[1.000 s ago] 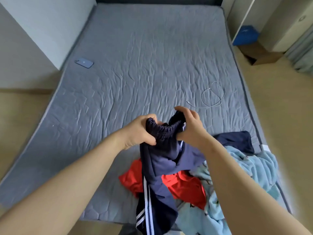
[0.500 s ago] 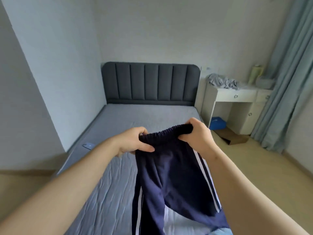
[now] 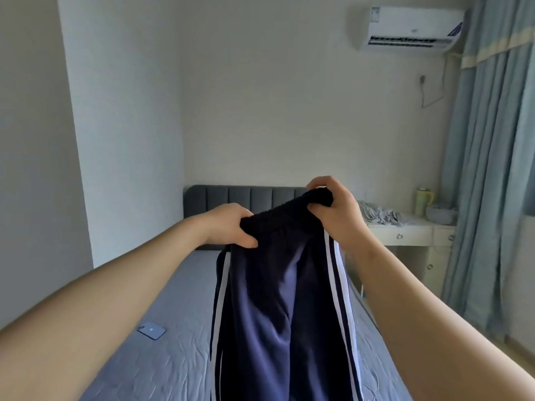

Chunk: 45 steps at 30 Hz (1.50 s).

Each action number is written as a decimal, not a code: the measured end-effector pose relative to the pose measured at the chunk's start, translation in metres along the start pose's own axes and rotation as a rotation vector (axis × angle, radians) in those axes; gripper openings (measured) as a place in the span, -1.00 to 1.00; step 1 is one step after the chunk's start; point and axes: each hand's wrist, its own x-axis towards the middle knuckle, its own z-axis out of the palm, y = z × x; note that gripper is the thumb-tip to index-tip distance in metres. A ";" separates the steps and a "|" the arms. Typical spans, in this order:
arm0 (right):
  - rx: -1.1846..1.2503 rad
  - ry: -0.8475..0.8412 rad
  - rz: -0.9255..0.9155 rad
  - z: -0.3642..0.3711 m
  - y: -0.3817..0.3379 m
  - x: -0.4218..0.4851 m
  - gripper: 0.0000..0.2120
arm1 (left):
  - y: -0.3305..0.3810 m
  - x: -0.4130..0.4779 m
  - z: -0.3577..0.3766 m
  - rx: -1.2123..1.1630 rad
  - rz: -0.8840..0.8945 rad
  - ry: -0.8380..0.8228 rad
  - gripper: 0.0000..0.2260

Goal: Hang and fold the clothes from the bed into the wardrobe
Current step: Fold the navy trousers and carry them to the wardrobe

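Both hands, left hand (image 3: 231, 227) and right hand (image 3: 333, 209), pinch the navy trousers (image 3: 278, 314) by the waistband; loosen either grip and they could drop crumpled onto the bed (image 3: 173, 357)

I'm in a home bedroom: bed (image 3: 179, 328) w/ grey quilted cover & padded headboard (image 3: 246, 195) ahead, AC unit (image 3: 411, 27) high on the wall, blue curtains (image 3: 486, 169) at right, white dresser (image 3: 405, 235) w/ drawers beside the bed.
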 end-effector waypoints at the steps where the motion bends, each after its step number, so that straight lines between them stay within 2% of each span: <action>1: 0.049 -0.006 -0.009 -0.002 -0.006 0.003 -0.57 | 0.000 -0.003 -0.003 -0.063 0.013 0.031 -0.94; 3: 0.123 -0.010 -0.038 -0.006 -0.015 0.010 -0.56 | 0.000 -0.007 -0.008 -0.143 0.080 0.090 -0.82; 6: 0.164 -0.046 -0.100 -0.007 -0.027 0.018 -0.59 | -0.003 -0.012 -0.014 -0.297 0.150 0.167 -0.87; 8: 0.126 -0.104 -0.103 -0.005 -0.032 0.023 -0.60 | -0.005 -0.015 -0.017 -0.370 0.165 0.156 -0.83; 13: 0.096 -0.210 0.053 0.004 -0.035 0.026 -0.62 | -0.008 -0.029 -0.017 -0.359 0.121 -0.112 -0.77; 17: 0.087 -0.255 0.135 0.016 -0.038 0.021 -0.62 | -0.010 -0.034 -0.005 -0.237 0.003 -0.335 -0.89; 19: 0.068 -0.246 0.174 0.021 -0.040 0.019 -0.62 | -0.013 -0.034 0.006 -0.194 -0.050 -0.407 -0.93; 23: 0.012 -0.231 0.222 0.026 -0.041 0.015 -0.64 | -0.024 -0.033 0.032 -0.158 -0.119 -0.482 -0.82; 25: 0.019 -0.201 0.243 0.025 -0.040 0.013 -0.66 | -0.031 -0.031 0.039 -0.139 -0.093 -0.437 -0.79; 26: 0.040 -0.178 0.263 0.023 -0.038 0.012 -0.68 | -0.034 -0.029 0.040 -0.123 -0.065 -0.363 -0.78; 30: 0.209 -0.161 0.397 0.015 -0.033 0.007 -0.90 | -0.045 -0.016 0.036 -0.045 -0.017 0.136 -0.71; 32: 0.120 -0.218 0.315 0.010 -0.025 0.006 -0.78 | -0.046 -0.008 0.028 -0.035 0.021 0.245 -0.69; 35: -0.083 -0.269 0.191 0.004 -0.019 0.004 -0.64 | -0.045 -0.001 0.011 0.049 0.074 0.207 -0.72; 38: -0.219 -0.165 0.147 0.000 -0.012 0.004 -0.63 | -0.045 0.003 0.000 0.329 0.111 0.137 -0.80; 40: -0.202 -0.093 0.126 0.002 -0.008 0.004 -0.63 | -0.045 0.005 0.002 0.502 0.104 0.121 -0.85; 41: -0.188 -0.073 0.121 0.003 -0.006 0.004 -0.64 | -0.044 0.006 0.005 0.538 0.089 0.108 -0.80; 45: -0.158 -0.005 0.141 0.006 0.000 0.004 -0.66 | -0.043 0.006 0.001 0.507 -0.050 0.005 -0.77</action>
